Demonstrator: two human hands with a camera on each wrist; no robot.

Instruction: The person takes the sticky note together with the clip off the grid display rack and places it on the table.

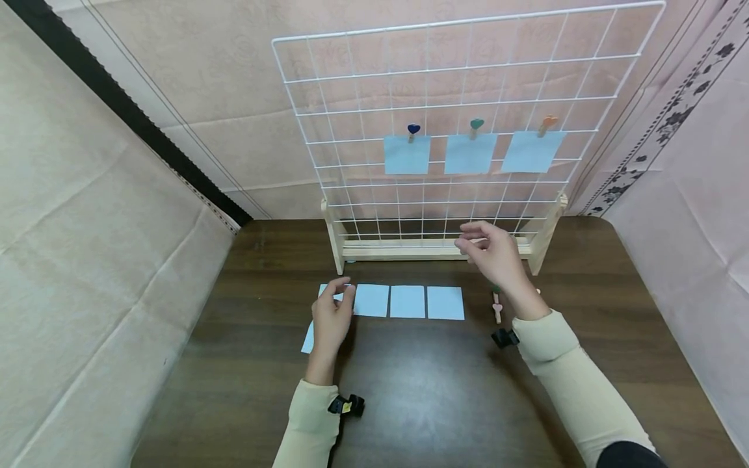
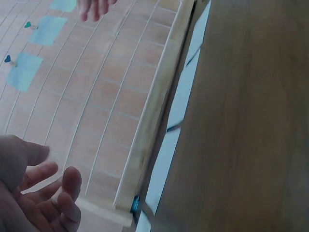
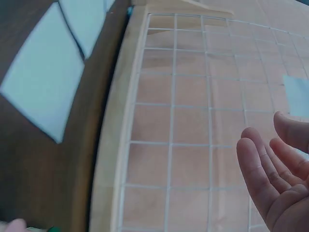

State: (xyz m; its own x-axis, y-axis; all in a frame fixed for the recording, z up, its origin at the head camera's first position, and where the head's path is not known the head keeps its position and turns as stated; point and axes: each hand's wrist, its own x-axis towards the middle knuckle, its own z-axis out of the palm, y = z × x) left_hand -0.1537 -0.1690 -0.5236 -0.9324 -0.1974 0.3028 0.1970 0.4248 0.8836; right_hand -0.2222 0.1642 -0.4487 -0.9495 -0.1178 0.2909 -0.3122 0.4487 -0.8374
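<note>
Brown wood-grain tabletop (image 1: 421,383) | pale-blue notes (image 1: 407,301): squarish, plain | grid (image 1: 462,105): white, wire

Open lane up the middle: between the two forearms, the dark brown wooden tabletop (image 1: 421,383) runs bare to a row of flat light-blue paper squares (image 1: 407,301), low enough to sweep over. Beyond them, a barrier! The pale wooden crossbar (image 1: 404,252) spans two upright feet, and the tall white wire grid (image 1: 456,105) fences off the way back. Three hung light-blue paper squares (image 1: 470,155) cover some mesh, bare wires below. The bare right hand (image 1: 494,250) hovers before the lower mesh, well apart from the bare left hand (image 1: 332,315), which blocks the row's left end. Small clothespins (image 1: 497,308) lie near the right wrist.
</note>
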